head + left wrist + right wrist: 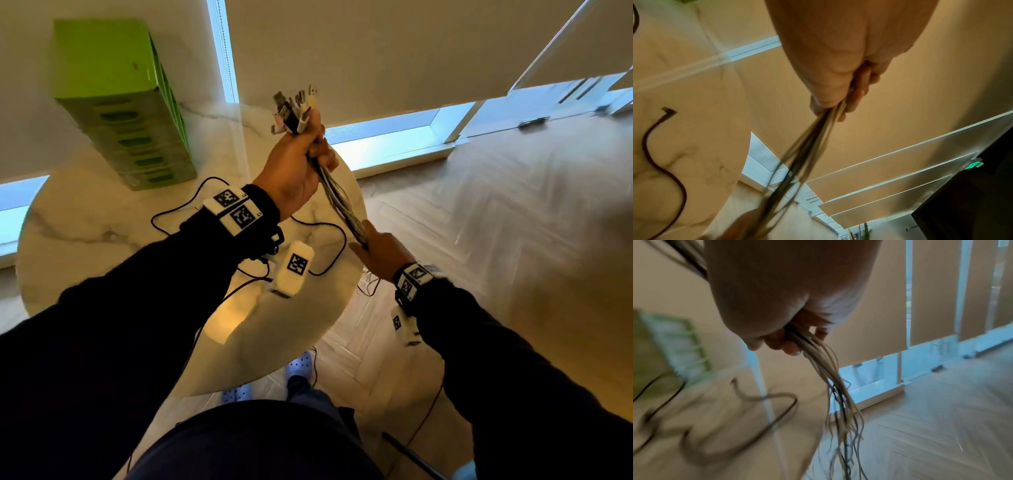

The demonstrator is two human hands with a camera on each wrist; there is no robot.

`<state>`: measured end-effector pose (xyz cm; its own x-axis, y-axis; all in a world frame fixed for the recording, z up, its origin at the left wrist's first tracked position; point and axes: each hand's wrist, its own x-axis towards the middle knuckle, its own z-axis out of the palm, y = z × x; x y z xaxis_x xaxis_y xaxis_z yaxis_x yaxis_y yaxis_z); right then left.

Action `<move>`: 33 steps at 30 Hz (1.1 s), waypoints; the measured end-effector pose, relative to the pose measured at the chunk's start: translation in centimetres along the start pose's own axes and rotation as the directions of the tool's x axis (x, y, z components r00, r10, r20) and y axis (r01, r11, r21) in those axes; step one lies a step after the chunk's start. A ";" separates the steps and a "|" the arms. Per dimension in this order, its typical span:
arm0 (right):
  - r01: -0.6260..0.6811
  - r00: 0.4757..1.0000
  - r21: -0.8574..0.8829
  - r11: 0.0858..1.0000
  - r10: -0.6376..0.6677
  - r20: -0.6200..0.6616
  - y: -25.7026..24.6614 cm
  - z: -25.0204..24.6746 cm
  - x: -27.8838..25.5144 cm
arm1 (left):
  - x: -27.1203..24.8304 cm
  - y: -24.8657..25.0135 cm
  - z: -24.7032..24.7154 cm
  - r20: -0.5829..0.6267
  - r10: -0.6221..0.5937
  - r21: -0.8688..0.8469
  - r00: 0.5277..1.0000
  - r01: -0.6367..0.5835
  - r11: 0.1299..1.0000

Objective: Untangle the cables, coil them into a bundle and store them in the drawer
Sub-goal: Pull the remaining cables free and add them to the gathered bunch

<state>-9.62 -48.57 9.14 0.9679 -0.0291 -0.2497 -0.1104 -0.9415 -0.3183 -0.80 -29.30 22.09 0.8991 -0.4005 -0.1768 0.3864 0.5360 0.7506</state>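
Note:
A bunch of white and dark cables stretches taut between my two hands above the round marble table. My left hand grips the bunch just below its plugs, which stick up out of the fist. Lower down, at the table's right edge, my right hand is curled around the same bunch. In the left wrist view the cables run down from the left hand. In the right wrist view the loose ends hang from the right hand toward the floor. The green drawer unit stands at the table's back left.
A thin black cable lies looped on the table under my left wrist, seen also as a dark cable with its plug on the marble. Wooden floor spreads to the right. Window blinds hang behind the table.

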 end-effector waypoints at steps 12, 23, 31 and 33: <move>0.026 0.837 0.178 0.984 -0.119 0.534 -4.5 2.6 -2.1 | -1.6 -1.8 -3.5 0.135 -0.063 0.455 0.989 -0.005 0.891; 0.079 0.936 0.576 0.814 -0.260 0.239 -18.6 -0.7 0.9 | -4.8 1.9 -11.1 0.051 0.041 0.827 0.998 -0.065 0.558; -0.121 0.836 0.823 0.554 -0.390 0.386 -27.9 -1.1 1.3 | -9.5 7.0 -16.3 -0.090 0.068 0.744 0.994 0.022 0.668; -0.125 0.807 0.825 0.552 -0.427 0.408 -30.1 -1.2 1.3 | -11.2 7.8 -17.6 -0.129 0.098 0.717 0.987 0.025 0.696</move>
<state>-4.79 -20.65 19.50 0.7364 0.5151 -0.4385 -0.3678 -0.2392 -0.8986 -4.28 -7.55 18.68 0.9516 -0.2466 -0.1835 0.1439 -0.1700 0.9749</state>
